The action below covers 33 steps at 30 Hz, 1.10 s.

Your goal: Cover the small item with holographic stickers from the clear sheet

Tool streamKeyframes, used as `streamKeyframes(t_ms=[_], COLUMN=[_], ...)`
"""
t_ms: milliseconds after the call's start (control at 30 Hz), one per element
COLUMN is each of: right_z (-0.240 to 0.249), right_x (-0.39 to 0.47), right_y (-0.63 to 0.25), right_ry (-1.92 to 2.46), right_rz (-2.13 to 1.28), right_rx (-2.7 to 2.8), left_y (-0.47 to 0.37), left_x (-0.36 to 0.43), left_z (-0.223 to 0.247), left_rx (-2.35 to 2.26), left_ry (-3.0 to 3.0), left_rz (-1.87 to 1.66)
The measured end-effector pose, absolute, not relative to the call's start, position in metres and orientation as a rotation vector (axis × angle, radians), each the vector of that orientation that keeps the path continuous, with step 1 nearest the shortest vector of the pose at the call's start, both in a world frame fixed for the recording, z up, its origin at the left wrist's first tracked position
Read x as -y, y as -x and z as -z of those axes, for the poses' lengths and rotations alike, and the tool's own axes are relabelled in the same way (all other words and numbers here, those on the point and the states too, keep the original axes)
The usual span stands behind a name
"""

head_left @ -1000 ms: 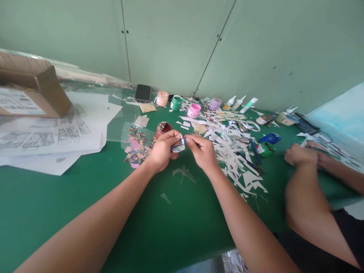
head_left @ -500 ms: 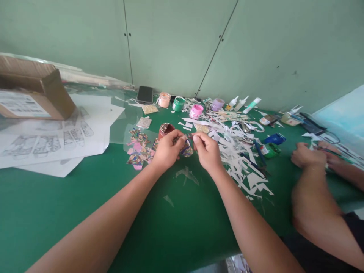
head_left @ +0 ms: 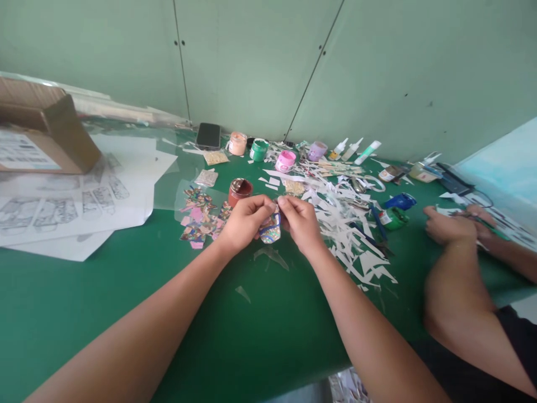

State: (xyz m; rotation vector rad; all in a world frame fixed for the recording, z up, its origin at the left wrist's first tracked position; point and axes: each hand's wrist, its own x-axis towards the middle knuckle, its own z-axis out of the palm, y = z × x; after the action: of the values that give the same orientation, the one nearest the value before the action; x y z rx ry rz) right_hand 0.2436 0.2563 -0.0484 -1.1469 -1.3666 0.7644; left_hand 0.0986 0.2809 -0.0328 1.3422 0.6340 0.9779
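My left hand (head_left: 245, 224) is closed around a small patterned cutout (head_left: 271, 232) with a blue edge and multicoloured, shiny-looking patches. The cutout's lower part hangs below my fingers; they cover its upper part. Close against it, my right hand (head_left: 302, 224) is pinched shut at the upper right edge, and what lies between thumb and finger is too small to make out. Just behind my left hand stands an open jar of red-brown paint (head_left: 240, 190). To its left, colourful patterned scraps (head_left: 199, 215) lie on a clear sheet.
White paper strips (head_left: 335, 224) spread to the right of my hands. Paint jars, including a pink one (head_left: 286, 160), and glue bottles (head_left: 352, 148) line the back. A cardboard box (head_left: 71, 134) sits on printed sheets (head_left: 130, 210) at left. A co-worker's hands (head_left: 451, 224) work at right.
The cutout has tilted and come lower between my hands, showing more of its face and blue edge. My right fingers have moved closer to my left. The view has shifted slightly.
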Motion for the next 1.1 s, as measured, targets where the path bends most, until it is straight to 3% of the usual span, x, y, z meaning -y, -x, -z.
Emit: streamKeyframes(t_ms=[433,1100], right_z=[0.044,0.04], right_x=[-0.254,-0.247], right_y=[-0.234,-0.232], right_ry=[1.081,1.138], right_rz=[-0.938,-0.713], right_rx=[1.278,1.402], left_y=[-0.098,-0.096], left_x=[-0.279,-0.28], left_z=[0.026,0.029], left_rx=[-0.555,-0.519], left_ry=[-1.266,-1.188], left_rz=[-1.03,-0.96])
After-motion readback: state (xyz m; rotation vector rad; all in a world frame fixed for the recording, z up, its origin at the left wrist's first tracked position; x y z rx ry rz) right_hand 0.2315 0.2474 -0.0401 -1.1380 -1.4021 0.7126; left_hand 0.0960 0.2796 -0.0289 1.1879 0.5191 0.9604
